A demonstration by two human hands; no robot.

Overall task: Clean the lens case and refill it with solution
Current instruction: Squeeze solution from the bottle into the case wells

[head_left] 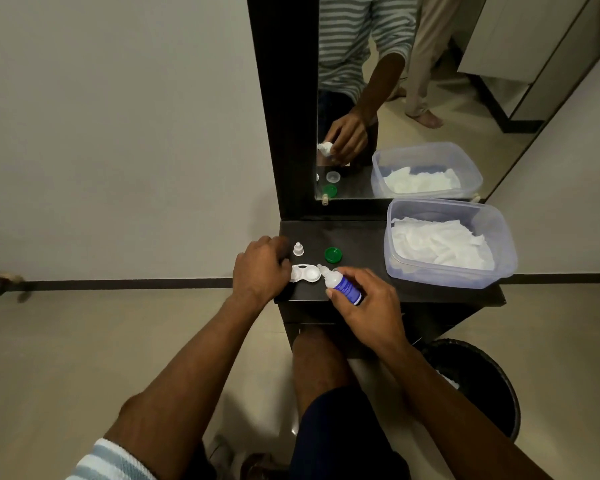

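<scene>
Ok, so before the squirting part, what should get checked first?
1. Solution bottle cap off: ok, small cap stands apart.
2. Nozzle aimed at lens case: ok, tip beside its right well.
3. Case lid off: ok, green lid lies behind.
4. Left hand steadies case: ok, on its left end.
5. Right hand grips bottle: ok.
6. Wells clean: cannot tell.

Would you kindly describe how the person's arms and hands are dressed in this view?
Both hands, left hand and right hand, are bare: no gloves, rings or watch visible. The forearms are uncovered. A pale blue and white striped sleeve shows on the left upper arm.
</scene>
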